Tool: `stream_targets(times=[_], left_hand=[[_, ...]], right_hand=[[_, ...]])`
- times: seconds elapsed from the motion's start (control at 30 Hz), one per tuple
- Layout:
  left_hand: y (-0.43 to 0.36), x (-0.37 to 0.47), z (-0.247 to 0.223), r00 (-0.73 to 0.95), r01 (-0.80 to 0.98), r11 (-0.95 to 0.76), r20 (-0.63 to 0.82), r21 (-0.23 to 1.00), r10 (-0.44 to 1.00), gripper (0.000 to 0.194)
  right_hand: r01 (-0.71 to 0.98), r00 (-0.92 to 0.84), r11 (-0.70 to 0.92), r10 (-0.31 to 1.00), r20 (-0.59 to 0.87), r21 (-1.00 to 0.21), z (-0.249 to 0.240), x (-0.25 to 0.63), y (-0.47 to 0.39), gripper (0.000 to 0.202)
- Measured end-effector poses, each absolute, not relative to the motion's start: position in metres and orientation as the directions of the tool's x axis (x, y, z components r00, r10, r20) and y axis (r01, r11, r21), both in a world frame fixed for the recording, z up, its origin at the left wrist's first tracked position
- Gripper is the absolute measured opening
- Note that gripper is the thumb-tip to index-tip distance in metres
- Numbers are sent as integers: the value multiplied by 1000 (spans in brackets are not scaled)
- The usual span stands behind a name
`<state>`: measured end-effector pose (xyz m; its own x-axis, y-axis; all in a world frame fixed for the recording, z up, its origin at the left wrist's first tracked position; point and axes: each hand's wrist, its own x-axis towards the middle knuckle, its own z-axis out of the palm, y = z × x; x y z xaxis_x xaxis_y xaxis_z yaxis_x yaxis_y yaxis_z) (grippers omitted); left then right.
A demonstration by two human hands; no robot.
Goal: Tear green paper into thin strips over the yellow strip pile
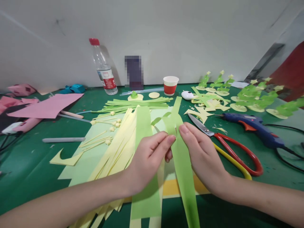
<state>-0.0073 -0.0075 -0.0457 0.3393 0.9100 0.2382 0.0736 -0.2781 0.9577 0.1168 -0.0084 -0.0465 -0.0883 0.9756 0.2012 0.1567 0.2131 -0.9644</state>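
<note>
A long green paper strip [184, 177] hangs between my hands, its upper part bent into a loop. My right hand [201, 152] pinches the strip with the thumb on top. Fingertips of my left hand [152, 155] are pressed together at the strip's left edge, by the loop; whether a small piece is between them is hidden. Under my left hand lies another wide green strip [144, 205]. Beside it spreads a bundle of pale yellow paper strips [114, 155]. Just right of my right hand rest scissors [201, 125] with red and yellow handles.
A blue glue gun [254, 126] with a cable lies at the right. Green paper plants on round bases [256, 98] stand behind it. At the back are a paper cup [170, 86] and a water bottle [104, 69]. Pink paper [47, 106] lies at the left.
</note>
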Motion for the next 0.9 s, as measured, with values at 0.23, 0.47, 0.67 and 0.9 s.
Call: stream_targets(times=[0.23,0.47,0.67,0.9], left_hand=[[-6,-7,-46,312,83,-240,203,967,928,31],[-4,-9,-48,339,38,-189,165,981,926,36],[-4,-8,-45,366,152,-193,126,969,922,31],[-4,-8,-46,342,101,-194,149,976,928,29]], right_hand=[[77,-138,169,978,158,-983,-44,119,-7,32],[116,-190,162,972,138,-980,-40,122,-1,29],[100,-206,185,965,161,-978,-39,121,-2,28],[124,-240,152,963,119,-981,-40,121,3,27]])
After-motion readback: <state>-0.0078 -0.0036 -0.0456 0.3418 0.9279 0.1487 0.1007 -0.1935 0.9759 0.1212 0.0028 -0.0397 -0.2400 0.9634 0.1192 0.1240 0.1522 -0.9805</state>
